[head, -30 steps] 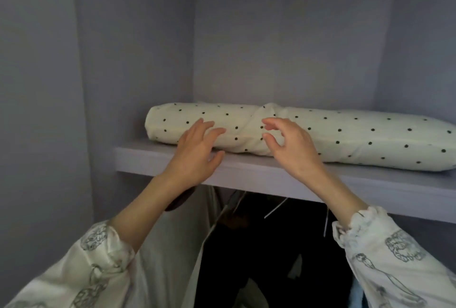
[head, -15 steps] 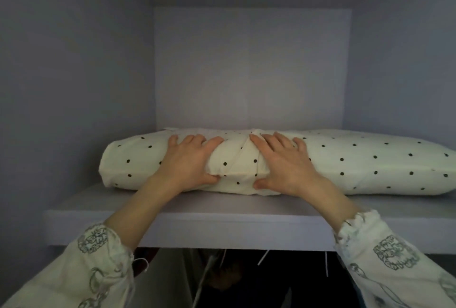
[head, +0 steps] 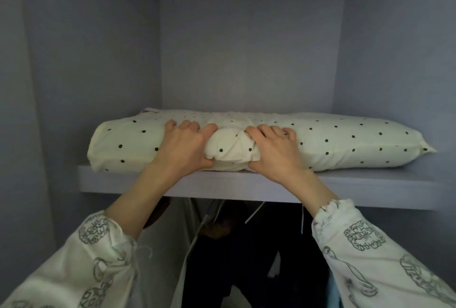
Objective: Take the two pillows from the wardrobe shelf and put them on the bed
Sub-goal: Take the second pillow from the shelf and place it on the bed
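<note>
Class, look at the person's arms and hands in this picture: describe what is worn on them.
Both hands, left hand and right hand, are bare: no gloves, rings or watch visible. Each forearm is bare up to a loose cream sleeve printed with grey line drawings, gathered at the cuff; thin threads dangle from the left cuff.

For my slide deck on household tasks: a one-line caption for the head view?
Left hand and right hand grip the polka-dot pillow on the wardrobe shelf.

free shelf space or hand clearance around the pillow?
Bare shelf: front strip right of the right hand, narrow lip left of the left hand. Open air above the pillow to the back wall. Crowded: middle front, both hands gripping bunched fabric; below, hanging clothes.
</note>
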Tool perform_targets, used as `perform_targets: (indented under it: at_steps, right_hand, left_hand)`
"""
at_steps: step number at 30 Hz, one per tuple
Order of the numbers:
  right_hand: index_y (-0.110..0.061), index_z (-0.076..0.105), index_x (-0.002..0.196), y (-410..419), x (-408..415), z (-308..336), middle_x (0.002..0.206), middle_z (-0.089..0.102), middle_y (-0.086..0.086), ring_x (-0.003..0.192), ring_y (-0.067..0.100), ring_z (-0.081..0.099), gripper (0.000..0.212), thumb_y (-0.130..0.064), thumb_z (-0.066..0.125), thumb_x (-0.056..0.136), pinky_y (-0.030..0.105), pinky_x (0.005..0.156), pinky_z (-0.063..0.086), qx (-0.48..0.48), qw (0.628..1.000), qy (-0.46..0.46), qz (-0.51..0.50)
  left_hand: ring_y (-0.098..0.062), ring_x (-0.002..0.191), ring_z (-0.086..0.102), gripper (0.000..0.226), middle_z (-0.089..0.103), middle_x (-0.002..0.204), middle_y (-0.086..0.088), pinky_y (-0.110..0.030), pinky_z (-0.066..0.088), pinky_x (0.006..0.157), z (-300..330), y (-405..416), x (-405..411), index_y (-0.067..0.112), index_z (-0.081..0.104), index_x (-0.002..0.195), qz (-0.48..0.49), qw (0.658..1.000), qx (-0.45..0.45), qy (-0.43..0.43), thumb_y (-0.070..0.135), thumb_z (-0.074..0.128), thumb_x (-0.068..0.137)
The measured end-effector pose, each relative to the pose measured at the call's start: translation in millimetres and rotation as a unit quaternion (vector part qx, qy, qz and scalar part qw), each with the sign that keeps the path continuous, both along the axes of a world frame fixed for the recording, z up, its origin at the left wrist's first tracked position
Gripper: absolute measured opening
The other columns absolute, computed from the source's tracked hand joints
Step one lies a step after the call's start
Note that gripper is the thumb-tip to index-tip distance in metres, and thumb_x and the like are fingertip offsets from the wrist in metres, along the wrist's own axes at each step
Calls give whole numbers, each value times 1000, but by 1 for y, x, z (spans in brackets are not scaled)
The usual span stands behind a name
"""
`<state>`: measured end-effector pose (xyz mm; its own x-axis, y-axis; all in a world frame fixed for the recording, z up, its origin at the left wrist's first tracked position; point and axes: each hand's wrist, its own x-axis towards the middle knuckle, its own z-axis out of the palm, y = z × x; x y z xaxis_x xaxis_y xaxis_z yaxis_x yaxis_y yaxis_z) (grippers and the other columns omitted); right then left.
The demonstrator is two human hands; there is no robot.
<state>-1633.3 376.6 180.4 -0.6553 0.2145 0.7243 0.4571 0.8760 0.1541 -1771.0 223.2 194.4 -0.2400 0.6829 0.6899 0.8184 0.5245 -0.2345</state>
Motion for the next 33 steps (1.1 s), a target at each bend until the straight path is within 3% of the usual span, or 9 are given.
perform_targets:
  at_steps: [7,13,18,21,24,27,31,33]
  right_hand:
    - [-23,45,126,-32,56,-14,124,53,0,115,23,48,67,-43,70,67,42,104,22,15,999,26,45]
    - [-19,47,127,-42,88,-31,130,50,4,123,26,43,67,-41,71,68,44,109,21,24,997,13,70]
    - [-22,48,127,-45,100,-29,134,46,1,127,21,35,50,-17,51,77,40,113,14,-36,993,7,111]
    - [-22,54,120,-52,96,-21,123,54,-2,116,21,44,41,-28,39,82,38,106,21,-87,986,68,126]
    - [-23,46,129,-57,78,-8,129,54,1,120,22,45,50,-47,30,88,46,108,20,-59,991,78,95]
    - [-31,32,140,-58,47,2,149,36,-1,138,21,27,61,-60,22,88,53,112,10,-65,997,19,48]
    - [-35,50,127,-55,28,-4,136,52,-6,129,18,40,66,-66,10,85,52,109,10,-62,996,58,12]
    - [-32,57,120,-54,30,-10,127,60,-5,122,17,48,67,-66,10,85,51,108,12,-44,996,79,12]
  left_hand:
    - [-30,96,56,64,63,99,-10,-46,35,90,-22,-42,78,18,45,124,54,997,38,27,41,65,69]
    - [-29,78,61,70,64,85,-9,-44,46,80,-54,-60,116,14,56,115,76,993,67,66,43,77,54]
    - [-31,80,59,82,61,91,-14,-46,47,80,-69,-64,119,13,55,120,85,993,56,59,46,81,49]
    - [-31,78,59,81,61,89,-14,-46,48,79,-72,-62,121,12,57,118,90,993,51,50,45,81,47]
    - [-32,79,58,72,60,90,-14,-44,47,76,-67,-69,115,12,56,119,42,996,36,64,47,73,58]
    - [-31,89,59,70,61,99,-13,-42,47,81,-46,-86,96,14,51,126,-43,998,0,46,62,49,75]
    - [-24,103,58,67,64,111,-5,-42,44,93,-15,-95,74,21,48,128,-118,991,41,-52,66,31,82]
    - [-23,123,48,68,54,132,-4,-47,34,105,-6,-90,59,29,38,136,-84,992,19,-97,69,26,82]
